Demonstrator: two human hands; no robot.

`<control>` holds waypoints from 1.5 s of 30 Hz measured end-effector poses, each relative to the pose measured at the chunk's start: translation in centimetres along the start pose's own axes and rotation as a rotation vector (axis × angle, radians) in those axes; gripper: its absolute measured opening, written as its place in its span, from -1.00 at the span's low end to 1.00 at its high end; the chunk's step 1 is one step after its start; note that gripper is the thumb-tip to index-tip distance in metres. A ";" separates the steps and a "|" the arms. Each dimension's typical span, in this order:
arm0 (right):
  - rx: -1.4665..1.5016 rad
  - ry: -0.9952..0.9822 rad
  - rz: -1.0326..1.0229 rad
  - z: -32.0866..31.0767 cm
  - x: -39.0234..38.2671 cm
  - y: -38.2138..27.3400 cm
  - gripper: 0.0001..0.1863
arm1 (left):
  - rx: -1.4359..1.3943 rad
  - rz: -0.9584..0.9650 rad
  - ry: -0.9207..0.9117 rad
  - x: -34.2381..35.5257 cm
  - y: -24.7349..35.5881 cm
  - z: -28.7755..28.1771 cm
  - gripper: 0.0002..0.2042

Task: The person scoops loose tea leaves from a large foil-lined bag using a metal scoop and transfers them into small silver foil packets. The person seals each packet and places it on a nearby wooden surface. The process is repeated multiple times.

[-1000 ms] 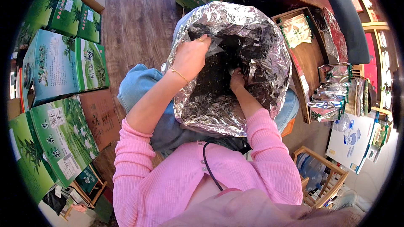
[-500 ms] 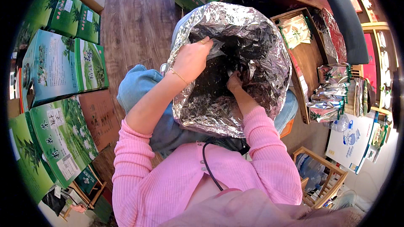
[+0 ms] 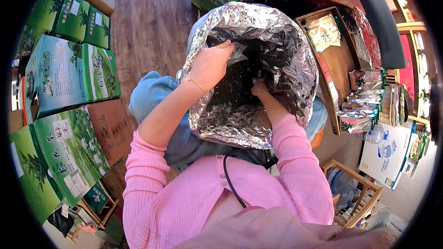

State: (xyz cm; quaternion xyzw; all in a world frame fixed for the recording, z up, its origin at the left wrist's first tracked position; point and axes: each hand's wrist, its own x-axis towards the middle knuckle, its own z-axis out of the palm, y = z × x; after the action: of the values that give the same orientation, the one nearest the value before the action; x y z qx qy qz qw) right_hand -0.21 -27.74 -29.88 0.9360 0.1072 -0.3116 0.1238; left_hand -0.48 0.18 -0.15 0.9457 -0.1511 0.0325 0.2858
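A large silver foil bag (image 3: pixel 300 60) stands wide-mouthed between my knees. Down inside lie dark loose leaves with pale specks (image 3: pixel 230 80), looking like dried tea. Over the bag's left side, my left hand (image 3: pixel 210 66) is closed, pinching a small clear plastic bag (image 3: pixel 238 54) that hangs inside the mouth. Deep in the foil bag my right hand (image 3: pixel 260 88) is closed at the leaves. Something small and pale shows by its fingertips, but shadow hides what it is.
Green tea cartons (image 3: pixel 69 152) are stacked at the left, beside a brown carton (image 3: pixel 110 131). To the right stands a wooden tray (image 3: pixel 339 60) with flat packets, and silver packets (image 3: pixel 360 106) lie nearby. A wooden rack (image 3: pixel 355 189) holds plastic bottles.
My right hand has shifted slightly right and deeper into the foil bag, its sleeve moving right with it. My left hand stays almost where it was, still pinching the plastic bag.
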 end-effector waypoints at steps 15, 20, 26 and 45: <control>0.275 -0.111 -0.189 -2.9 -3.8 -5.0 -0.33 | -0.024 0.010 0.024 0.4 -0.1 0.1 -0.60; 0.228 0.098 -0.048 -5.5 -0.4 -2.5 -0.32 | -0.046 -0.013 0.021 0.0 -0.6 -0.1 -0.61; 0.160 0.253 0.025 -3.7 1.5 -1.2 -0.22 | -0.046 0.000 0.011 0.3 -0.2 -0.1 -0.62; 0.080 0.054 -0.438 -2.0 -2.1 -7.1 -0.12 | -0.047 0.007 0.009 0.6 -0.1 -0.1 -0.61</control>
State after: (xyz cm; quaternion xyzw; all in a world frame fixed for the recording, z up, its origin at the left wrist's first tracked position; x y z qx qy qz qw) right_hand -2.74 -20.66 -28.26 0.9025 0.2987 -0.3099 0.0129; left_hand 0.15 0.13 -0.04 0.9380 -0.1541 0.0341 0.3087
